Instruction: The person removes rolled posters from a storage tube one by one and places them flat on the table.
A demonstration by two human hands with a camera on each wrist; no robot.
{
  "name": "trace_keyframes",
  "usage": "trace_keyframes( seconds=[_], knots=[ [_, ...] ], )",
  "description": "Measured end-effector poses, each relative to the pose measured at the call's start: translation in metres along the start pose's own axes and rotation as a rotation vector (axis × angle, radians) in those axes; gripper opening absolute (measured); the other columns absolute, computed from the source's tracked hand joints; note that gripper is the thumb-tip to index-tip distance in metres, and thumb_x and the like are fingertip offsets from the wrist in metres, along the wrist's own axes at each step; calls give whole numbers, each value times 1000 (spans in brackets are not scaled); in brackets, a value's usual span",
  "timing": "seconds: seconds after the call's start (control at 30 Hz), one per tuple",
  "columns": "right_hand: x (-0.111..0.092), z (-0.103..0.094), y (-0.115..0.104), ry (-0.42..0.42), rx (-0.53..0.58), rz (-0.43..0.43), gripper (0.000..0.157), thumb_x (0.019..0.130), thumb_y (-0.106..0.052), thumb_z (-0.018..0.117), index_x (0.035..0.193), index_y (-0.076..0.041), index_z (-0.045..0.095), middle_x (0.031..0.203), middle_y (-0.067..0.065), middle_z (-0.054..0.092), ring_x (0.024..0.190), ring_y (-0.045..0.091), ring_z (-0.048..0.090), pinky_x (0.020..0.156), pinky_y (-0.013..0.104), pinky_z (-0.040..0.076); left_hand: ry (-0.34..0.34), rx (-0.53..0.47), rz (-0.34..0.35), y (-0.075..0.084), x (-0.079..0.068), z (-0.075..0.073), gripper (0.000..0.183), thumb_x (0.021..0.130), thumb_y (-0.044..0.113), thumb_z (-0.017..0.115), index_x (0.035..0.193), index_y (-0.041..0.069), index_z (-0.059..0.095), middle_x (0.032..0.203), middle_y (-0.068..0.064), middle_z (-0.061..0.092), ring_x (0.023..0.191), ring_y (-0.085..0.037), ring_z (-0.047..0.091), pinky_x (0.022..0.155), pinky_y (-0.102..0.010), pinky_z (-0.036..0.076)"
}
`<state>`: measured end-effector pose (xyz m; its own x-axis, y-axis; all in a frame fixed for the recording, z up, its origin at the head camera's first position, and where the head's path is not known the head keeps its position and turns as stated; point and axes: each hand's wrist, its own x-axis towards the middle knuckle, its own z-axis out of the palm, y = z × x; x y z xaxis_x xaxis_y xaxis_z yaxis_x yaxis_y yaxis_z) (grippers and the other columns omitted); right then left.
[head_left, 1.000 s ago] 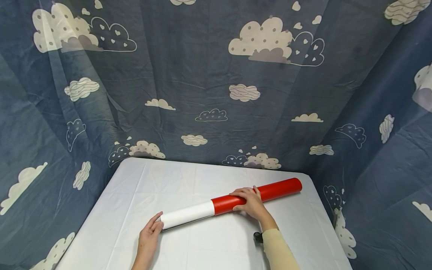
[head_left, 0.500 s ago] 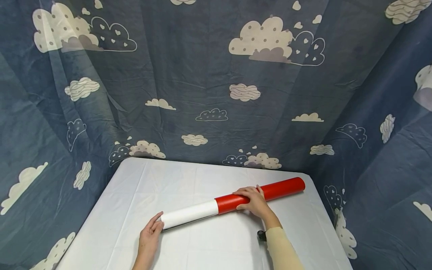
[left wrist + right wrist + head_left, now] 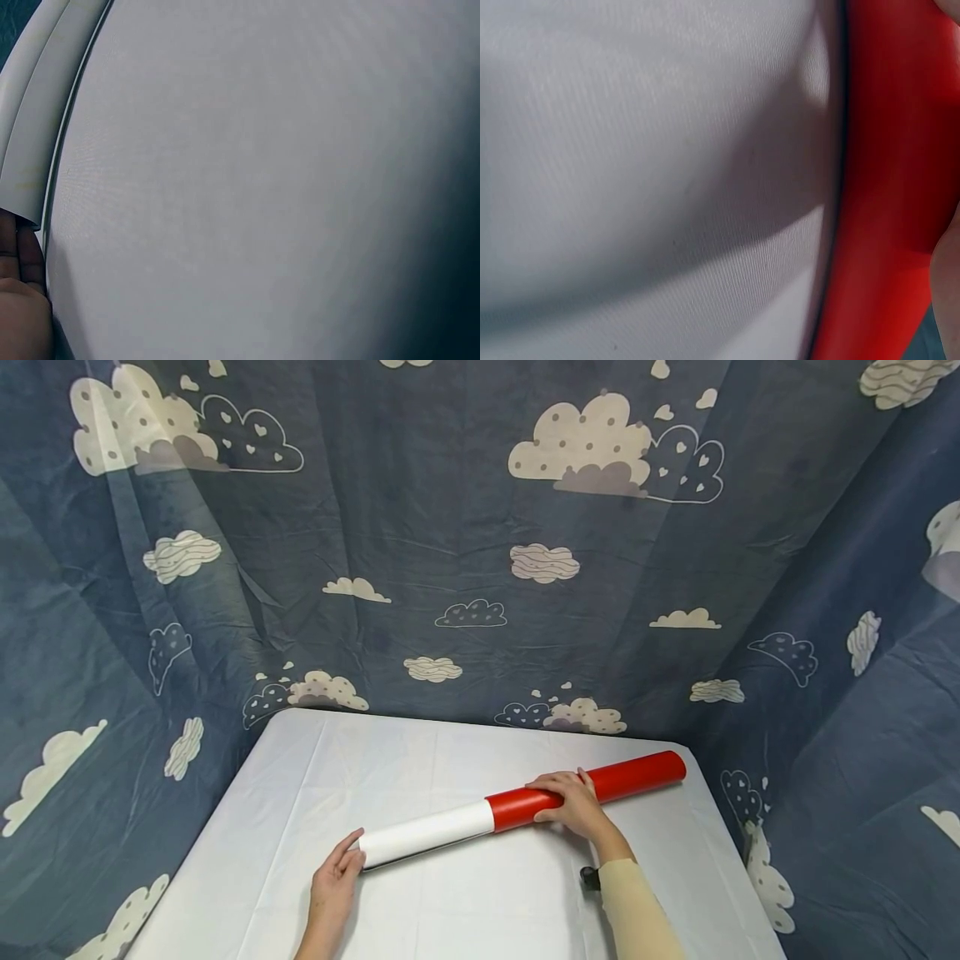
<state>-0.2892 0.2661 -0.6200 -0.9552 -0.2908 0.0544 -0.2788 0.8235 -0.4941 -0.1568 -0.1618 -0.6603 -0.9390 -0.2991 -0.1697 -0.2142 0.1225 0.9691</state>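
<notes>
A white roll (image 3: 427,834), like rolled sheet material, lies slantwise low over the white table. Its right part runs into a red tube (image 3: 645,772), also seen as a red surface (image 3: 889,165) in the right wrist view. My left hand (image 3: 332,887) holds the roll's left end, its fingers (image 3: 28,255) at the end's opening in the left wrist view. Curled over the red tube from above, my right hand (image 3: 573,804) grips it left of its middle. The roll's length inside the tube is hidden.
A white cloth covers the table (image 3: 442,927). Dark blue curtains (image 3: 465,527) with cloud prints stand behind it and at both sides. A small black object (image 3: 590,878) sits at my right wrist beside the pale sleeve (image 3: 637,906).
My right hand and the red tube have slid to the right and slightly away. More of the white roll shows between the hands. The left hand has hardly moved.
</notes>
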Motion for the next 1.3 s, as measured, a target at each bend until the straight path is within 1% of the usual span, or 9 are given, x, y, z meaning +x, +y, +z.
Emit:
trace_keyframes(
  seconds=[0.13,0.33,0.47,0.63,0.7,0.83,0.93,1.17,1.3],
  knots=[
    [0,-1,4,-2,-4,-5,54,73,-36,89,123,-38,69,130,-2,64,129,25,47,121,61,4,-2,-4,-2,-1,0,0,39,99,24,63,137,27,59,103,-4,75,92,-2,58,86,-4,40],
    [0,-4,9,-4,3,-5,54,73,-36,89,123,-37,69,130,-1,64,130,27,46,120,63,3,-7,-15,-1,0,1,0,38,99,24,64,136,28,59,103,-4,74,89,-4,58,85,-6,43],
    [0,-7,12,-11,-1,-2,54,74,-35,88,124,-36,69,131,1,63,131,28,45,121,62,2,4,-10,12,0,1,1,38,99,23,64,136,28,60,103,-3,75,91,-2,59,84,-7,43],
    [0,-12,14,-7,0,-4,54,73,-33,89,124,-32,70,131,2,64,130,29,46,120,63,3,14,-10,19,-1,1,2,38,99,22,64,136,26,61,102,-4,74,89,-2,59,83,-7,43],
    [0,-14,15,-9,1,-2,54,72,-33,89,123,-32,71,130,2,64,129,29,46,120,63,4,12,-11,21,-1,1,2,38,99,22,64,136,25,60,104,-5,75,92,0,60,85,-5,43],
    [0,-16,17,-23,0,17,54,72,-34,89,123,-33,71,131,2,64,130,28,46,120,62,4,0,-24,14,0,1,1,40,99,22,63,138,24,59,111,-6,74,100,4,60,86,-3,41],
    [0,-18,19,-32,4,29,54,72,-34,89,123,-33,70,131,3,64,130,29,45,120,63,4,-5,-22,9,1,0,1,41,99,24,63,140,24,58,115,-5,74,103,7,59,87,-2,40],
    [1,-22,26,-49,9,52,54,72,-34,89,123,-34,70,132,3,64,130,29,45,120,64,2,9,-5,14,1,0,1,39,99,21,63,138,25,60,112,-5,75,103,6,60,86,-3,41],
    [1,-24,29,-64,17,61,54,73,-34,89,123,-33,70,132,4,64,130,30,44,120,64,2,18,5,11,1,0,2,38,99,21,63,137,25,60,112,-5,75,102,7,60,86,-3,41]
  ],
)
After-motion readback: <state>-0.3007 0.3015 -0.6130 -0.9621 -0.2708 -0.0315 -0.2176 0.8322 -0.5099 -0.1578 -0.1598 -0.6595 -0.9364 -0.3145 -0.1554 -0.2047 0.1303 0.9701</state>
